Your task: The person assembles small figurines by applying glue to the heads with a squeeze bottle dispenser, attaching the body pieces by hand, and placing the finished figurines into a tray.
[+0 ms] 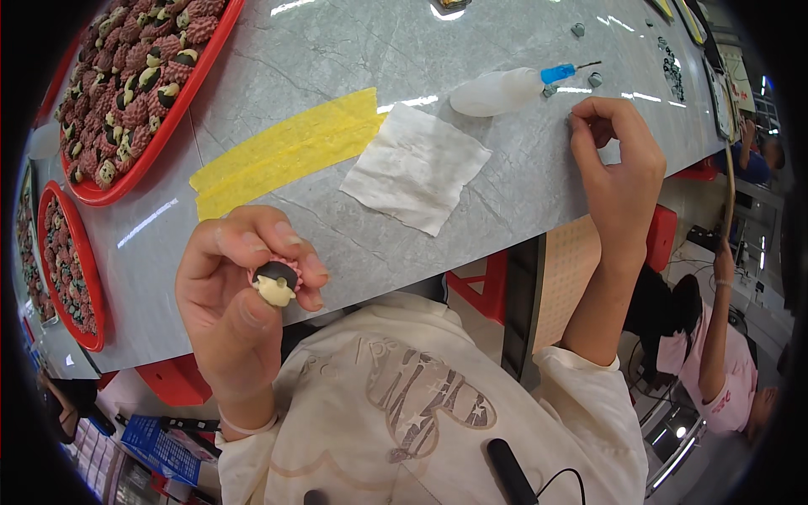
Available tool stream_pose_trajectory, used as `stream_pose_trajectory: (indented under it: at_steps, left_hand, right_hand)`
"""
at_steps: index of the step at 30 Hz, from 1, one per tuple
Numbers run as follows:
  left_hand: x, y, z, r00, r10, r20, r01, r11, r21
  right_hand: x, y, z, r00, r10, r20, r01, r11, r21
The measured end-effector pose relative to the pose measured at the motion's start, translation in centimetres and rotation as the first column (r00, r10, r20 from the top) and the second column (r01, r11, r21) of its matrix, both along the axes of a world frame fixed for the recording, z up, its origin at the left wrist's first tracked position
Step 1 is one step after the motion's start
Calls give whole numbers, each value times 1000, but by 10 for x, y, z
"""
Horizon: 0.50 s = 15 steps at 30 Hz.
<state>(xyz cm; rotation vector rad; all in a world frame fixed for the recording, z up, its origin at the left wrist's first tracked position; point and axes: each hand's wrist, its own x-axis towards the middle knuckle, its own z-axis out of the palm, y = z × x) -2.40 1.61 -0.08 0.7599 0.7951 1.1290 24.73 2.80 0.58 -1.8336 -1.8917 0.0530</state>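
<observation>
My left hand is closed around a small figurine head, with a cream face, a black cap-like part and pink ridged edging. Thumb and fingers grip it above the near table edge. Over the table at the right, my right hand has thumb and forefinger brought together in a pinch; whatever is between the tips is too small to name. Just beyond those fingertips lies a white squeeze bottle on its side, with a blue needle tip. Small grey-green lumps rest near the needle.
A white tissue overlaps yellow tape strips on the grey marble-patterned table. Red trays at left hold many small pink, black and cream pieces. Small dark bits lie far right. Other people sit beyond the table's right end.
</observation>
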Motion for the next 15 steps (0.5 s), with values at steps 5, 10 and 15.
stream_pose_trajectory:
  at_steps: [5,10,15]
  left_hand:
    - [-1,0,0,1000,0,-4,0,1000,-2]
    - [-2,0,1,1000,4,10,-3,999,-32]
    - [0,-2,0,999,-19,27,19,1000,-14]
  right_hand:
    - [-1,1,3,998,55,-11,-55,998,7]
    - [6,1,7,977,42,-209,-57,996,-66]
    - [11,3,1,982,177,-69,-180,983,-31]
